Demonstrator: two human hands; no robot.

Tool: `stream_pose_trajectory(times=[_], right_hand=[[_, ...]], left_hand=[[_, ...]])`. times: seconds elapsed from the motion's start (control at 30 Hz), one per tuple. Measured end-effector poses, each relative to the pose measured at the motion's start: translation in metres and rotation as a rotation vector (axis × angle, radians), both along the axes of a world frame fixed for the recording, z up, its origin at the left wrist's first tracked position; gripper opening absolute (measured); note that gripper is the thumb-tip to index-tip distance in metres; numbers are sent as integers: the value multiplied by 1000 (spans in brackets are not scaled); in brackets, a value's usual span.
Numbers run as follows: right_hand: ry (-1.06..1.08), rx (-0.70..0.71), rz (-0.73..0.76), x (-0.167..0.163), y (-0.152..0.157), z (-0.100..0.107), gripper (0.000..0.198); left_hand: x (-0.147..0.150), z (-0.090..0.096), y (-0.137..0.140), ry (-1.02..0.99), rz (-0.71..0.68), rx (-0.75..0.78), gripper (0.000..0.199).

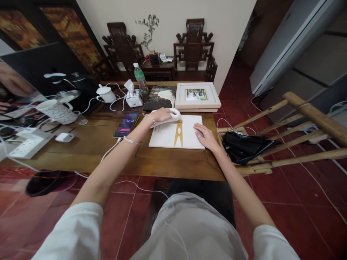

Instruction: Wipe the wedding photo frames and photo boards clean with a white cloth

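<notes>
My left hand (162,115) is closed around a white object (175,115) with a rounded, looped end; its exact kind is not clear. This object rests on the upper part of a white book or board (189,141), which has a golden figure like a clothes peg (178,133) and dark print at its left. My right hand (205,135) lies on the right edge of the book, fingers stretched out and holding nothing. A lit phone (127,124) with a cable is left of the book.
Behind the book lie a white picture frame (214,94) and a dark photo album (151,99). A tissue box (134,98), green-labelled bottle (140,77) and cups (106,94) stand further left. A power strip (29,144) and cables occupy the left side; a bamboo chair (306,141) is at right.
</notes>
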State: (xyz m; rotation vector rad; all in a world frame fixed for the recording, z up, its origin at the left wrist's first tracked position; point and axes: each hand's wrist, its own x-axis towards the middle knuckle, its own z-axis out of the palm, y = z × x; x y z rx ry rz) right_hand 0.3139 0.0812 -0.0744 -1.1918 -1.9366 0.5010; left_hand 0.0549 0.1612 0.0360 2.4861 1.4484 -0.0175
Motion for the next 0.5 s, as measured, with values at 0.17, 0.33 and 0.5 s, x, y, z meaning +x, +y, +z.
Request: stream_pose_trajectory(times=[0.17,0.33,0.5], right_hand=[[-20,3,1,0,0,1,35],[-65,14,-10,1,0,3,35],[-57,11,-11,0,0,3,35]], left_hand=[[61,1,-5,-4,-135,-17,42],[121,10,-8,50,-237,-38,40],[119,18,-8,132,-187,-48,37]])
